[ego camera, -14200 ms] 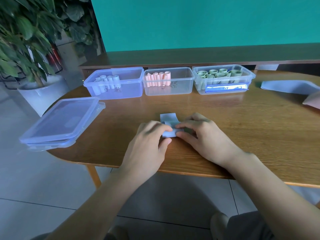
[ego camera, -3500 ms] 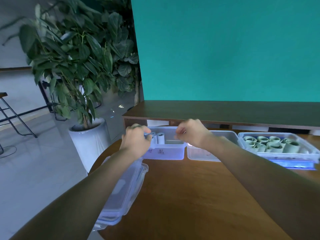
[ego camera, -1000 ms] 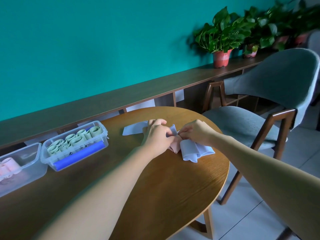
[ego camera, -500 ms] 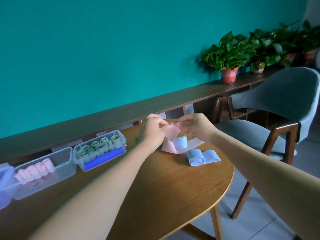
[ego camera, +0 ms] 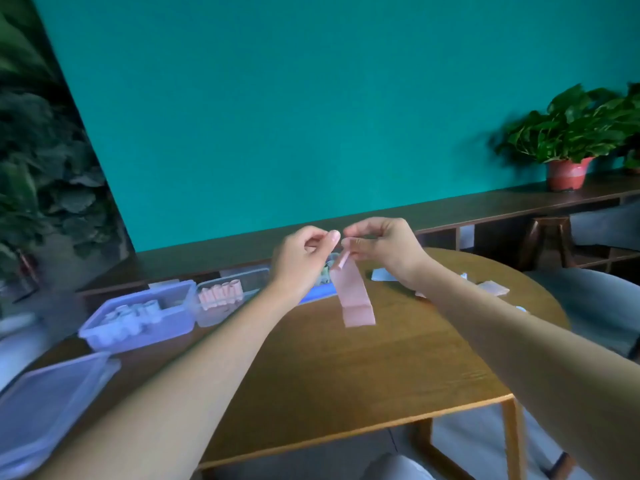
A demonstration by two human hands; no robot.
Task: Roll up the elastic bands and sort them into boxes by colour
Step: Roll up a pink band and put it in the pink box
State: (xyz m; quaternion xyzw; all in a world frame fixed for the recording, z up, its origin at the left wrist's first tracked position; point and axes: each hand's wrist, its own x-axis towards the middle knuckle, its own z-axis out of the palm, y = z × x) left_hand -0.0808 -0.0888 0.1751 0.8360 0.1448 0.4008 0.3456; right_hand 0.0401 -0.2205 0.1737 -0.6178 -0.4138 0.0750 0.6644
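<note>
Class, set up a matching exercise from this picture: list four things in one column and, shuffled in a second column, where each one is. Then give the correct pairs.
Things
1. pink band
2. pink rolls
3. loose lid
4. red flowerpot

Places
A. on the shelf by the green wall
B. hanging from the right hand, above the table
C. at the table's near left edge
D. in the middle box

Pairs: 1-B, 2-D, 3-C, 4-A
</note>
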